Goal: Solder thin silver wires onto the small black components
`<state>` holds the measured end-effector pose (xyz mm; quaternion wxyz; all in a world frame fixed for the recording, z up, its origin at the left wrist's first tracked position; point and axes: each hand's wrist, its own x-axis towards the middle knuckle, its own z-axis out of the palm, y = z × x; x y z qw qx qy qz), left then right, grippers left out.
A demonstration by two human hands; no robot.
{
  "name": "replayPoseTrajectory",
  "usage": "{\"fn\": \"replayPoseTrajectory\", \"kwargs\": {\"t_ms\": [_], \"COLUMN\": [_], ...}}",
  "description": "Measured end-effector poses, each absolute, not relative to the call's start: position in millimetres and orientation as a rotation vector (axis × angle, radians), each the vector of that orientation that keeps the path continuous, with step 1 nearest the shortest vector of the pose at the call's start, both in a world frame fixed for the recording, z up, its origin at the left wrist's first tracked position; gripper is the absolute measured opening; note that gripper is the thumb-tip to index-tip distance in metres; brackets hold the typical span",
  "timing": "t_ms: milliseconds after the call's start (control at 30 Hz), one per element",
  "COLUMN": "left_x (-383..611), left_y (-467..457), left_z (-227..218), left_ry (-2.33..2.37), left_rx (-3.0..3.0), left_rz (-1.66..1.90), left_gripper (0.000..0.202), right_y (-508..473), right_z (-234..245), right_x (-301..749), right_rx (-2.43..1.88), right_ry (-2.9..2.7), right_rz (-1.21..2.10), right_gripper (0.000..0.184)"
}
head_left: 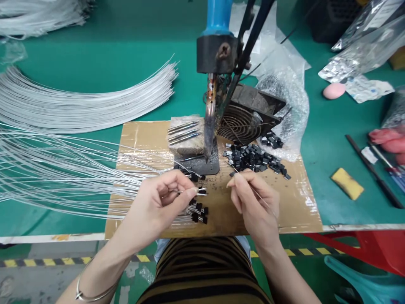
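My left hand (163,198) is closed in a pinch on a small black component with thin white wires (201,191) running off to the left. My right hand (253,202) is closed round a thin metal wire (257,195) that slants up toward the loose black components (253,158). Both hands hover over a taped cardboard sheet (294,198). Right behind them a mounted soldering iron (209,122) points its tip down at a dark metal plate (205,165). Several wired components (198,211) lie under my left hand.
A big fan of white wires (63,101) covers the left of the green table. A small fan grille (245,120) and plastic bag (284,97) sit behind the components. A yellow sponge (347,183), pink egg shape (334,90), foil bags (363,50) and another person's pink-gloved hand (390,141) are right.
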<state>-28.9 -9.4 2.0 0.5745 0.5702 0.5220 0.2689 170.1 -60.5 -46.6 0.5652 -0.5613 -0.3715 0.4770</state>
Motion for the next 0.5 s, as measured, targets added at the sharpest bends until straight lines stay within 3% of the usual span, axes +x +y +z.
{"fn": "replayPoseTrajectory", "kwargs": {"t_ms": [267,500], "left_x": [-30.3,-23.7], "left_y": [-16.8,-21.8], "left_z": [-7.0,-3.9], "left_ry": [1.326,1.341], "left_rx": [1.374,1.42], "left_rz": [0.628,0.717], "left_gripper": [0.017,0.01], "right_y": [-60.7,-61.5], "right_z": [-44.8,-45.5], "right_x": [153.9,148.0], "right_rx": [-1.147,-1.005], "right_ry": [-0.79,-0.582], "right_rz": [1.405,1.601], "right_gripper": [0.015,0.008]}}
